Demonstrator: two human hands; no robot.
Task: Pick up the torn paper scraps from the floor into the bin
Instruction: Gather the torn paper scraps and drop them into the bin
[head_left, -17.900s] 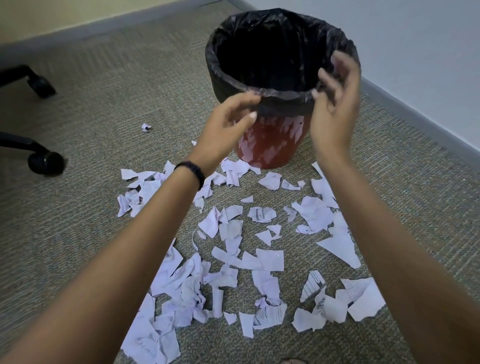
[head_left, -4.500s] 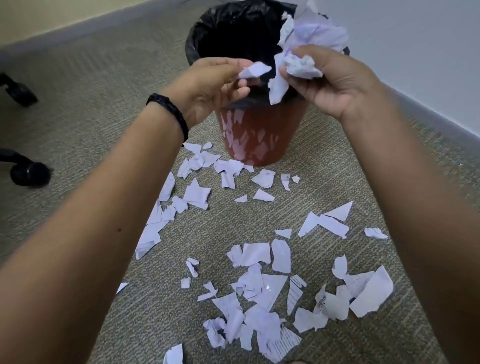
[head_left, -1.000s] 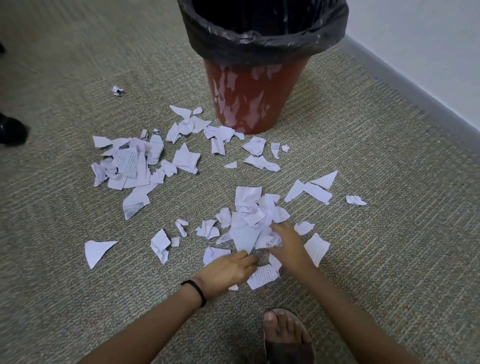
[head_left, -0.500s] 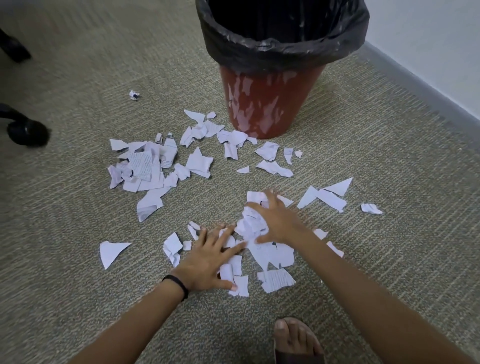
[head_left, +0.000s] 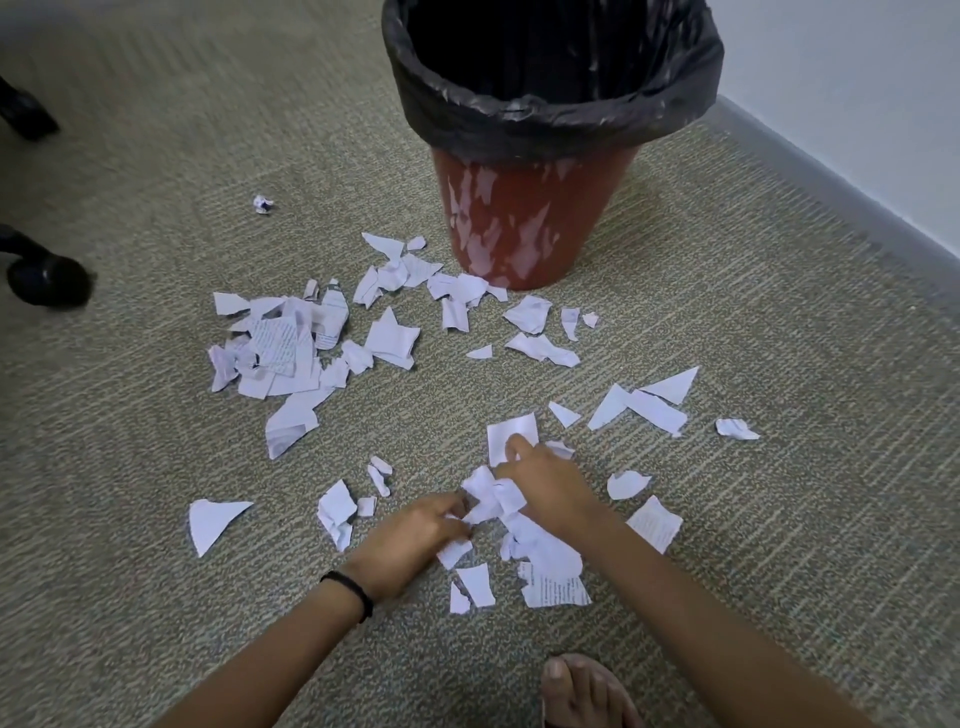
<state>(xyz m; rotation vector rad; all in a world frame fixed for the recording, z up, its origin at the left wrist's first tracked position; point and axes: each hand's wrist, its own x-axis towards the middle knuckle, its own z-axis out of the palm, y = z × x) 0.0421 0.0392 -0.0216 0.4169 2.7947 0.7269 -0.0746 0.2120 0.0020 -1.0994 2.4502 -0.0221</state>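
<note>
Scraps (head_left: 498, 501) between both hands

The room is evenly and softly lit from overhead, fairly bright, with no hard shadows; only a faint shade sits under the bin (head_left: 524, 228) on the carpet (head_left: 779, 312). The black liner (head_left: 561, 124) catches small glints, and the bin's red wall mirrors the pale scraps (head_left: 280, 348). The left hand (head_left: 410, 540) smears with motion blur. The wide lens bends the skirting board (head_left: 841, 192) near the edge.
</note>
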